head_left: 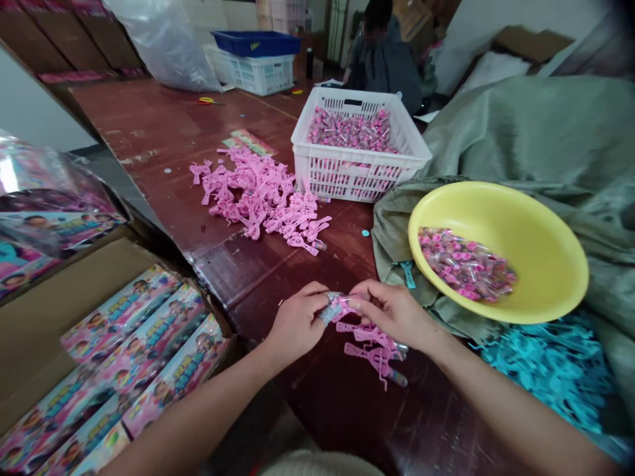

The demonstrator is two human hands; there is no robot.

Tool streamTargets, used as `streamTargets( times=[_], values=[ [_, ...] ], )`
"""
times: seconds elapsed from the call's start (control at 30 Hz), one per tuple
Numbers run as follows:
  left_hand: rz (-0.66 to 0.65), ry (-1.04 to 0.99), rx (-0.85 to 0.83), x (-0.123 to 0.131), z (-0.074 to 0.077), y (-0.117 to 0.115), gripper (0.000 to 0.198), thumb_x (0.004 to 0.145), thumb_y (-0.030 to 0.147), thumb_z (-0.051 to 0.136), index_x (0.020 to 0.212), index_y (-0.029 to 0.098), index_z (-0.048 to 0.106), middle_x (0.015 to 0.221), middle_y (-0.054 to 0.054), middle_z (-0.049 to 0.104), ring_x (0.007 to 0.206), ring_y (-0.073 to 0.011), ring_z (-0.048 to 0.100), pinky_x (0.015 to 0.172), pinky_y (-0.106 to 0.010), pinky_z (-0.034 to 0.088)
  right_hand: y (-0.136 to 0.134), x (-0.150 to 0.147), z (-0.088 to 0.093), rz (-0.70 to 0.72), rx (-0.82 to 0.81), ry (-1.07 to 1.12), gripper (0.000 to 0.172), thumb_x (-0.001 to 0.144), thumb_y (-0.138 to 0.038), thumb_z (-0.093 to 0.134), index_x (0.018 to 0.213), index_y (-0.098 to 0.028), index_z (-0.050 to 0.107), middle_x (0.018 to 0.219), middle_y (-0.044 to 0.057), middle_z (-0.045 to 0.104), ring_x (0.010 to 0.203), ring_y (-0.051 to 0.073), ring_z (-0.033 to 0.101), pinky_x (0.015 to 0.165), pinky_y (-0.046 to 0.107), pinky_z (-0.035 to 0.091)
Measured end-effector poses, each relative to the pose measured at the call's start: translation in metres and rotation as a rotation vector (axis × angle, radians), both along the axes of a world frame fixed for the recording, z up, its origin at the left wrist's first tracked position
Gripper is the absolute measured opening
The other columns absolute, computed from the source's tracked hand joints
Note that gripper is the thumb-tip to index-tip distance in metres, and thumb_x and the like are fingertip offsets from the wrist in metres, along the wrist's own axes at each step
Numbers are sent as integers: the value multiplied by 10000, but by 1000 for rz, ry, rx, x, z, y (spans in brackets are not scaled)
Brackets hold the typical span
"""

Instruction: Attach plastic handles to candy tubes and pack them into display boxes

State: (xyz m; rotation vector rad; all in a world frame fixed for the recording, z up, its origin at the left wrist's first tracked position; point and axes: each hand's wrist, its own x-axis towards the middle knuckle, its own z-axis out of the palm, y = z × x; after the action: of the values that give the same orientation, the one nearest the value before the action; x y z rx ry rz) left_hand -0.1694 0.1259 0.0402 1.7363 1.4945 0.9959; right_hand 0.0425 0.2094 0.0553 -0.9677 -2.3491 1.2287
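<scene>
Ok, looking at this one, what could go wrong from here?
Possible risks:
1. The left hand and right hand hold a small shiny piece in their fingers; it might slip.
2. Loose pink pieces lie just below the right hand, so a dropped wrist could scatter them.
3. The yellow bowl seems tilted on bunched cloth; a knock from the right arm might spill its small packets.
</scene>
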Motion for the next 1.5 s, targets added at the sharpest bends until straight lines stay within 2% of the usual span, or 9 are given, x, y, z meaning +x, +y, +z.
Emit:
streamTargets(
  times=[0.2,0.3,0.53,0.7,0.83,0.97,1.17,1.33,1.5],
  values=[
    [-38,88,38,-9,-3,7,301,857,77,549,1003,225,767,1044,-62,710,923,-203,676,807,-295,534,10,1,-3,9,82,-13,338,935,-461,656,1199,-250,642,1020,16,746,770,149,660,678,275,504],
    [-7,170,67,-14,-6,8,373,836,43,524,1083,218,741,1120,-64,707,984,-212,679,833,-304,532,14,-8,0,61,112,-23,253,1000,-457,548,1053,-240,667,855,-5,721,735,148,643,669,282,468],
    [44,226,65,-39,-13,11,372,844,51,511,1111,200,724,1165,-82,677,1045,-214,660,914,-310,510,51,-48,-4,73,61,-303,683,1046,-628,222,732,-246,694,647,26,693,631,191,650,630,331,432],
    [184,8,-79,-52,-20,13,217,886,133,527,888,171,741,919,-51,654,853,-172,627,789,-272,469,114,-95,-34,-69,363,-381,375,991,-511,528,1214,-253,685,1223,104,700,1056,301,673,775,381,514],
    [258,-112,-184,-50,-24,9,190,898,217,541,896,164,724,744,3,594,680,-126,528,663,-235,401,137,-113,-59,-31,369,-376,197,903,-313,679,1064,-208,724,1219,133,674,1102,332,641,809,401,529],
    [301,-288,-350,-44,-21,5,241,905,360,570,829,160,681,576,48,498,527,-88,378,535,-215,290,120,-88,-55,-21,358,-288,290,983,-287,541,1250,-219,632,1167,115,682,1049,272,649,849,401,539],
    [193,-502,-525,-30,-19,16,280,849,403,610,915,146,697,516,62,461,474,-66,306,484,-211,192,72,-20,-14,305,364,76,432,1042,-190,353,1375,-360,568,1143,56,580,999,155,623,823,287,540],
    [60,-522,-603,-13,-17,28,272,873,386,599,930,143,707,509,66,438,467,-63,293,481,-207,189,58,5,3,211,375,-10,401,1031,-356,503,1429,-315,535,1190,71,578,853,138,630,730,270,539],
    [-30,-329,-267,4,-8,25,170,870,242,605,771,151,709,688,-7,573,644,-107,510,620,-226,381,52,9,4,217,376,-104,348,1039,-483,472,1161,-248,697,1017,53,660,854,159,651,773,298,515]
  ],
)
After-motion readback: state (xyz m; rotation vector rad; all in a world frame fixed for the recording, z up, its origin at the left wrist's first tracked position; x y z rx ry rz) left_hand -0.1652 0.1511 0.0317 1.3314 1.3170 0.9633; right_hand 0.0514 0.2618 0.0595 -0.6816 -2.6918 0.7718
